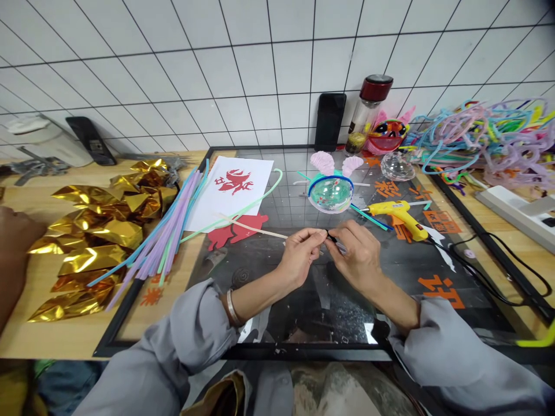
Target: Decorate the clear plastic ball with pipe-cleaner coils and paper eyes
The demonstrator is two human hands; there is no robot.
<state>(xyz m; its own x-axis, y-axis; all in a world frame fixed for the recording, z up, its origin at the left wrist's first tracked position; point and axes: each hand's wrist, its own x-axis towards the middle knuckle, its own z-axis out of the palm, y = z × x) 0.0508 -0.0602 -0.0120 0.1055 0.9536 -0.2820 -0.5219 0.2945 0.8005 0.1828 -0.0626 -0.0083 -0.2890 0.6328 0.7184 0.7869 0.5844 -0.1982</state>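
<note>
My left hand (301,254) is closed in a pinch on the end of a long pale stick (255,227) that runs off to the left across the dark glass work mat (390,300). My right hand (358,254) is closed around a small dark-tipped tool (335,240), its tip touching the stick's end between the two hands. Just beyond the hands stands a clear ball with a blue rim and pink fuzzy ears (332,190). A yellow glue gun (399,215) lies to its right.
A bundle of pastel pipe cleaners (165,237) and crumpled gold foil (99,231) lie at left, with another person's hand (13,242) at the edge. White paper with red cutouts (234,190), a phone (329,121), a jar (366,112), and a tangled pile of pipe cleaners (489,138) sit behind.
</note>
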